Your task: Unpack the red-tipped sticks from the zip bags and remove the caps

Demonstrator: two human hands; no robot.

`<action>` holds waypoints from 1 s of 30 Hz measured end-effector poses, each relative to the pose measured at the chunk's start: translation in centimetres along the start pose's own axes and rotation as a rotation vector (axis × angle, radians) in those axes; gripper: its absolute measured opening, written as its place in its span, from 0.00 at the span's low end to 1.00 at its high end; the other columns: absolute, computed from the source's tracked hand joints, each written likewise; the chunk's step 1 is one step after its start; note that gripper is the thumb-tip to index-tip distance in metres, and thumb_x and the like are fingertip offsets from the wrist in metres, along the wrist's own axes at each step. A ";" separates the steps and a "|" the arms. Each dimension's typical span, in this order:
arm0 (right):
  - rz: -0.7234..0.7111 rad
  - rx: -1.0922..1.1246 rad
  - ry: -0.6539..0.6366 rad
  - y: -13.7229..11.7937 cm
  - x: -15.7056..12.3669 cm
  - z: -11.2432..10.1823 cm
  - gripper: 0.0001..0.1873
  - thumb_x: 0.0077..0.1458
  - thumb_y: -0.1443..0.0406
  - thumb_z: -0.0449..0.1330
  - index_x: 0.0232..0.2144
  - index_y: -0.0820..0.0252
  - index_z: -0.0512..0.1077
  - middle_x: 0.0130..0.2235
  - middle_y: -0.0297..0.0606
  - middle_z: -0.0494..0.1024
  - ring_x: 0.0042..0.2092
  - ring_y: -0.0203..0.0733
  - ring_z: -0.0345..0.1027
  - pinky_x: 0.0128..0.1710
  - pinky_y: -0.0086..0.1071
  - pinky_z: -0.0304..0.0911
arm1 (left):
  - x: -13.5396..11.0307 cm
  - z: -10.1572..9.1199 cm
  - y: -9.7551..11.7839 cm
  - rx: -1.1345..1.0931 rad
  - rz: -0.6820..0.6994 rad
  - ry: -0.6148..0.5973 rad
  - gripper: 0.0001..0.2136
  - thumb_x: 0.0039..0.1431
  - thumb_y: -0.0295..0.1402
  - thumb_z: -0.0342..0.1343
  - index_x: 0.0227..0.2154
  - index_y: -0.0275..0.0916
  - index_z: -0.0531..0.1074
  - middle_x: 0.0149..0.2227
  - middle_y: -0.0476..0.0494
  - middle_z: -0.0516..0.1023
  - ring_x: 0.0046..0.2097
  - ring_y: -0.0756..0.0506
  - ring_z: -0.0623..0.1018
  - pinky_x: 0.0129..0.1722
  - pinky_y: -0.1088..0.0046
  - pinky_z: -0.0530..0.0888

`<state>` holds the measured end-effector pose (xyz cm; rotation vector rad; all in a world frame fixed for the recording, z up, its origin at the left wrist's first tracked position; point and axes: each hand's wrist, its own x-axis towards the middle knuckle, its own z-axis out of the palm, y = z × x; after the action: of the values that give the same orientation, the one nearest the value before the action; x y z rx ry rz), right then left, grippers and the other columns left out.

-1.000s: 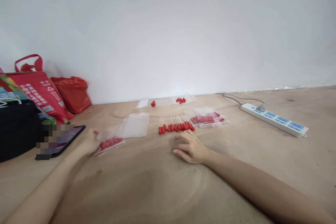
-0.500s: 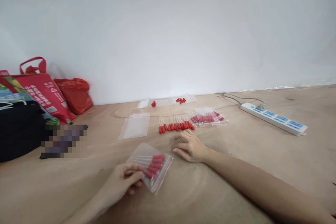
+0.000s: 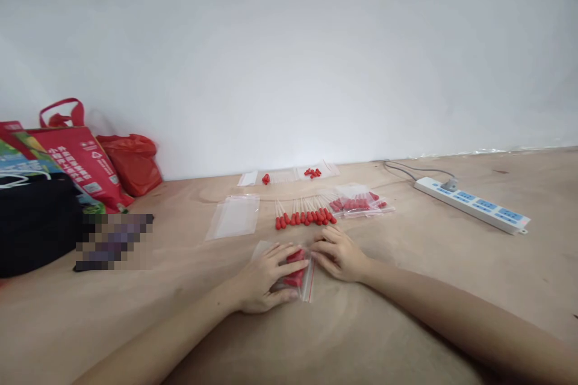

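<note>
A clear zip bag [image 3: 306,293] with several red-tipped sticks in it lies flat on the table in front of me. My left hand [image 3: 273,277] rests on top of this bag, fingers spread, covering part of the sticks. At the bag's right side, by the red zip line, my right hand [image 3: 341,255] has its thumb and forefinger brought together on the upper corner. Just beyond my hands is a row of loose red-tipped sticks [image 3: 307,216], heads toward me. Filled bags [image 3: 356,204] lie to the right of that row, overlapping each other.
Flat clear bags [image 3: 233,216] lie left of the loose sticks. Near the wall, more bagged red pieces [image 3: 312,173] lie in clear plastic. A power strip [image 3: 472,203] with a plugged-in cord is at right. A red shopping bag [image 3: 81,159] and a black bag [image 3: 36,225] stand at left.
My left hand has carried the zip bag right and away from me, and now lies flat over it. My right hand has shifted slightly right, its thumb and forefinger closing at the bag's corner.
</note>
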<state>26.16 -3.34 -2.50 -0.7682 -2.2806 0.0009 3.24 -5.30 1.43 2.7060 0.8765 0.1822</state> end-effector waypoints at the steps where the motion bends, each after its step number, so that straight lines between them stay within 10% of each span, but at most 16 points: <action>1: 0.042 0.015 0.003 0.0 -0.1 -0.1 0.07 0.52 0.68 0.51 0.32 0.60 0.69 0.32 0.38 0.69 0.34 0.38 0.59 0.37 0.35 0.55 | 0.1 0.5 0.3 0.012 -0.071 0.018 0.25 0.56 0.43 0.48 0.56 0.49 0.54 0.60 0.42 0.52 0.60 0.39 0.53 0.57 0.54 0.54; 6: 0.335 0.106 0.016 0.0 -0.4 -0.2 0.07 0.47 0.69 0.54 0.32 0.61 0.66 0.30 0.36 0.69 0.33 0.37 0.61 0.36 0.34 0.55 | 0.5 1.4 2.0 0.031 -0.360 0.000 0.30 0.56 0.46 0.44 0.59 0.40 0.47 0.62 0.34 0.45 0.62 0.35 0.46 0.56 0.48 0.50; 13: 0.480 0.155 -0.166 -1.0 0.2 -0.5 0.12 0.52 0.60 0.55 0.21 0.59 0.68 0.27 0.33 0.70 0.34 0.37 0.62 0.38 0.35 0.52 | 1.7 1.3 1.3 0.054 -0.281 0.036 0.34 0.53 0.49 0.47 0.59 0.37 0.48 0.61 0.33 0.47 0.61 0.36 0.48 0.57 0.53 0.51; 30: 0.180 0.209 -0.141 -1.9 0.1 -1.2 0.08 0.55 0.65 0.52 0.33 0.56 0.71 0.32 0.35 0.73 0.36 0.37 0.60 0.39 0.36 0.49 | 1.8 1.3 0.8 -0.017 -0.242 0.150 0.24 0.59 0.43 0.42 0.56 0.38 0.54 0.59 0.36 0.53 0.60 0.39 0.54 0.56 0.56 0.58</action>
<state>25.83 -5.10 -1.12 -0.8812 -2.2881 0.3818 5.36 -5.18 0.47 2.5684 1.2293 0.3409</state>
